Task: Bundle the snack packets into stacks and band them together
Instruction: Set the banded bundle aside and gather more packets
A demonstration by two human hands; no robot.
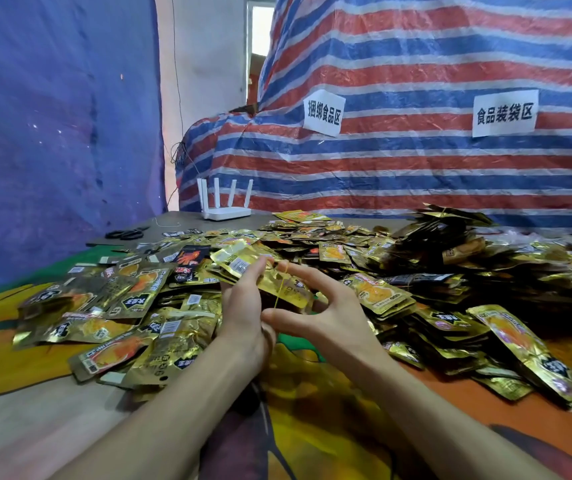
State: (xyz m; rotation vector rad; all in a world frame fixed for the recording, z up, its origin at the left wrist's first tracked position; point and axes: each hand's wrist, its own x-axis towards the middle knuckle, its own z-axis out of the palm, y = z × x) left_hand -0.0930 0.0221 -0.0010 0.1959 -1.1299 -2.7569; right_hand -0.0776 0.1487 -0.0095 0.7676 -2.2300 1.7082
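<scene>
Gold packet stack (239,260) gripped by left hand (243,308) | right hand (329,306) stretches yellow rubber band (279,289) over it

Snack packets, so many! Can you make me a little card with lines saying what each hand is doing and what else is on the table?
left hand: grips a stack of gold packets
right hand: stretches a yellow band right by the stack
pile: loose packets spread over the table
router: white, four antennas, far edge
scissors: black, far left
signs: two white papers on the striped tarp
</scene>
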